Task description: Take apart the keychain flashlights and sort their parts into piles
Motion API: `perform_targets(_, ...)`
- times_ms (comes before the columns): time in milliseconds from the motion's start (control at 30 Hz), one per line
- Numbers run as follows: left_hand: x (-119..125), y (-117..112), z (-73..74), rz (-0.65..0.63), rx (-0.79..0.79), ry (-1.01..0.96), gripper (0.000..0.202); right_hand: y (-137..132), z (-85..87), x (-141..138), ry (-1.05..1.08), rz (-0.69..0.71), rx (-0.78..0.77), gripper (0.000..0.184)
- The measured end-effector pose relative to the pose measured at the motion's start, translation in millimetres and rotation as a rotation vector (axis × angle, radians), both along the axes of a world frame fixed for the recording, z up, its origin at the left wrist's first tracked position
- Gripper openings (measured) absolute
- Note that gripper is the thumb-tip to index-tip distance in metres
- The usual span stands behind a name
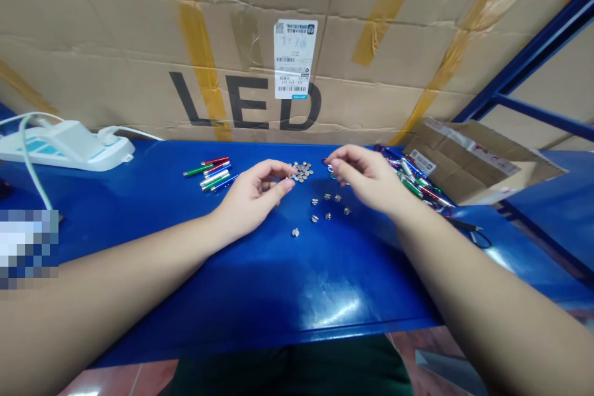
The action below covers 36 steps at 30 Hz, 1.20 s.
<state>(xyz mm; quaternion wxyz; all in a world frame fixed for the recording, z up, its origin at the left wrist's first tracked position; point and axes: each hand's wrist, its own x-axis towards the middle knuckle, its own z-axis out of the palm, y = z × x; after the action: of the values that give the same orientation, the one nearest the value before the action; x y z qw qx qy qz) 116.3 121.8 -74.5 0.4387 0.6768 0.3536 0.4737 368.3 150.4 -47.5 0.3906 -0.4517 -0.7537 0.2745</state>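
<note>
My left hand [260, 190] is closed in a pinch at the left side of a small pile of button cells [304, 172]. A tiny silvery bit shows at its fingertips, too small to name. Just right of the pile, my right hand [366, 176] also pinches, with fingertips over some small coloured rings [331, 171]; what it holds is hidden. Several small shiny metal pieces [327, 197] lie scattered between and below the hands, one of them [296, 232] nearer to me. Left of my left hand lies a group of small metallic tubes [214, 173] in red, green, silver and blue.
More coloured metal tubes [413, 182] are heaped beyond my right wrist, beside an open cardboard box [477, 158]. A white power strip [65, 143] with cables sits at the back left. A large carton [260, 6] walls off the back of the blue table [278, 297].
</note>
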Motion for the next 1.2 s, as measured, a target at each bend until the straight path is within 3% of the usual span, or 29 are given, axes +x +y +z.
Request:
perform_targets(100, 0.0, -2.5, -1.9, -0.005, 0.122, 0.045, 0.029, -18.9, -0.7, -22.5, 0.074, 0.217, -0.160, 0.033)
perform_targets(167, -0.6, -4.2, -2.1, -0.010, 0.146, 0.084, 0.027, -26.9, -1.4, -30.0, 0.061, 0.266, -0.208, 0.032)
perform_targets(433, -1.6, -7.3, 3.9, 0.008, 0.414, 0.260, 0.017, -33.4, 12.0, -24.9, -0.203, 0.354, -0.069, 0.022)
perform_targets(500, -0.8, -7.7, 4.3, 0.006, 0.354, 0.253, 0.018, -28.0, 20.9, -11.2, -0.319, 0.313, 0.001, 0.024)
perform_targets(600, -0.5, -7.6, 3.1, 0.010, 0.237, 0.237, 0.020, -12.3, 31.4, 20.5, -0.471, -0.054, 0.102, 0.021)
perform_targets(633, -0.7, -7.4, 2.5, 0.013, 0.220, 0.240, 0.020, -6.2, 32.7, 31.0, -0.563, -0.166, 0.073, 0.019)
perform_targets(700, -1.1, -6.8, 1.6, 0.014, 0.206, 0.248, 0.021, 4.9, 31.2, 46.8, -0.798, -0.260, -0.057, 0.014)
perform_targets(800, -1.2, -6.5, 1.6, 0.003, 0.185, 0.260, 0.021, 15.2, 21.8, 53.0, -1.008, -0.301, -0.219, 0.018)
perform_targets(900, -0.9, -6.9, 2.4, -0.001, 0.169, 0.272, 0.022, 19.2, 11.1, 46.1, -1.060, -0.297, -0.217, 0.023)
perform_targets(1100, -1.2, -5.1, 0.9, -0.013, 0.142, 0.293, 0.021, 22.1, 5.9, 39.3, -0.908, -0.265, -0.137, 0.034)
perform_targets(1200, -0.5, -3.2, -1.5, -0.004, 0.123, 0.288, 0.020, 17.5, 8.6, 35.4, -0.751, -0.278, -0.068, 0.028)
